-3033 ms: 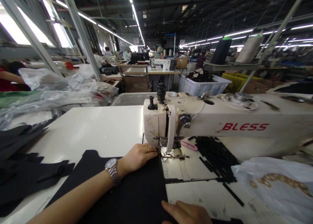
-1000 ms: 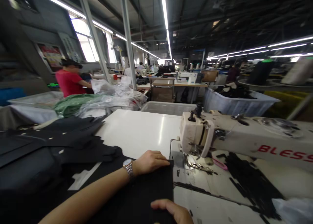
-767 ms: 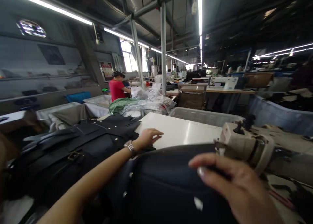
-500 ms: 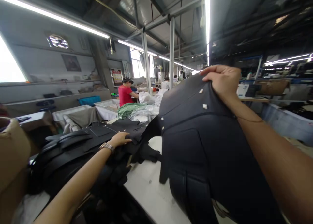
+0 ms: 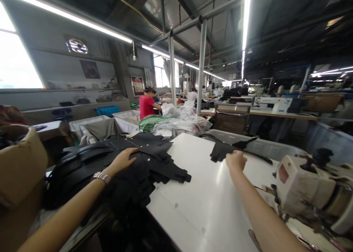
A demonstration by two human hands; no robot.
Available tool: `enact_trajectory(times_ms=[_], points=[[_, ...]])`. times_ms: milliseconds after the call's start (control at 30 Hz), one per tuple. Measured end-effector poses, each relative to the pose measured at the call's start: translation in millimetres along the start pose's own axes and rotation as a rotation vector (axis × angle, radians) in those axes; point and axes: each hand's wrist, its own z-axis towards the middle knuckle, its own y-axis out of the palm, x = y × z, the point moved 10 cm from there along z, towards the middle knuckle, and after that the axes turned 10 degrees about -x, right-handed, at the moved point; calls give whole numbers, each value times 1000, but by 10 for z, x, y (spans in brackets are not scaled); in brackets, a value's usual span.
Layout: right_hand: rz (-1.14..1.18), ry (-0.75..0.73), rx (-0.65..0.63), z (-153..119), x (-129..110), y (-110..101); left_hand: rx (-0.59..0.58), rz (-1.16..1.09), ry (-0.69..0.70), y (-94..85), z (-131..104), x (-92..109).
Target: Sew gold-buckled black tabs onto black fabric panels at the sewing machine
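Note:
My left hand (image 5: pixel 122 162), a metal-band watch on its wrist, lies on a pile of black cut garment pieces (image 5: pixel 154 165) on the left of the table. Its fingers are stretched out, with the thumb apart. My right hand (image 5: pixel 236 160) is closed at the near edge of a separate black garment piece (image 5: pixel 220 151) at the table's far right side. That piece hangs partly over the edge, toward a pale bin. My fingertips are partly hidden by the hand itself. Small light marks dot the black pieces in the pile.
A white tabletop (image 5: pixel 190 197) lies between my arms. An industrial sewing machine head (image 5: pixel 309 182) stands close on the right. Behind the table edge is a pale plastic bin (image 5: pixel 261 145). Plastic-wrapped bundles (image 5: pixel 182 121) and a person in red (image 5: pixel 146 107) are farther off. A cardboard box (image 5: pixel 24 160) stands left.
The large black piece that my right hand held up is lowered to the table's far right edge, baring the tabletop and sewing machine. My left hand has shifted slightly left on the pile.

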Motion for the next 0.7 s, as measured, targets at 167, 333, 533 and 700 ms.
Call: enact_trajectory(times_ms=[167, 333, 533, 700], points=[[24, -129, -251, -502, 323, 527, -56, 86, 54, 83, 463, 297], [110, -290, -358, -949, 373, 356, -97, 205, 69, 221, 691, 699], [202, -311, -455, -1108, 438, -113, -53, 333, 217, -233, 420, 1130], [179, -2, -872, -1429, 568, 143, -150, 372, 751, -122, -520, 2477]])
